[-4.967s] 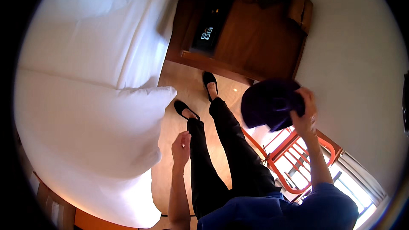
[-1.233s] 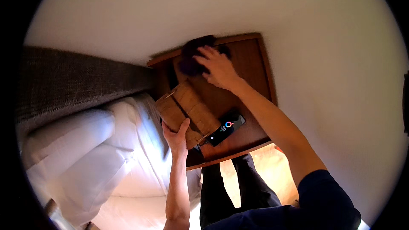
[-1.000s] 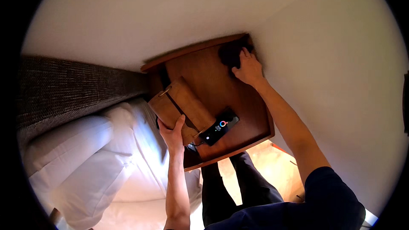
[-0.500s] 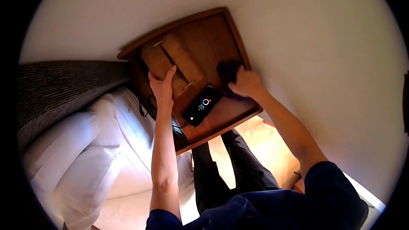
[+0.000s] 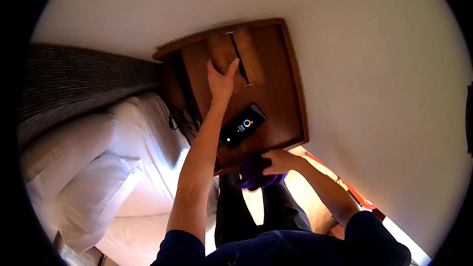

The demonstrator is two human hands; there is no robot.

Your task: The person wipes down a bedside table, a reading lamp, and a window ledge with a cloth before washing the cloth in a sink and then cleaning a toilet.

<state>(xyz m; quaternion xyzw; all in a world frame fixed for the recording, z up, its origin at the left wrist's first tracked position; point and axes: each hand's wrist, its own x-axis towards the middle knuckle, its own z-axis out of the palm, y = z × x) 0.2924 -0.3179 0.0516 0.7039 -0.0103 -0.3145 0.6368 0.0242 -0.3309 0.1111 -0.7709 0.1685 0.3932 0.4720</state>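
My left hand (image 5: 221,83) reaches over a wooden bedside table (image 5: 284,113). Its thumb and fingers span the near left part of a brown, box-like object (image 5: 252,59) with a dark slit along its length. The hand covers part of this object, and I cannot tell its exact kind. A bunched dark purple cloth (image 5: 256,175) hangs from my right hand (image 5: 282,161), just off the table's front edge and above my legs. Between the hands, a black phone (image 5: 244,125) lies face up on the tabletop with its screen lit.
Raised wooden rims edge the table's back and right side, against a pale wall (image 5: 374,79). Black cables (image 5: 183,117) run along its left side. Further left are white pillows (image 5: 88,197) and a dark woven headboard (image 5: 93,76). An orange-red strip (image 5: 352,192) lies low at right.
My right hand has drawn the purple cloth from the table's right side toward me, past the front edge. My left hand and the brown object have moved toward the back right of the tabletop.
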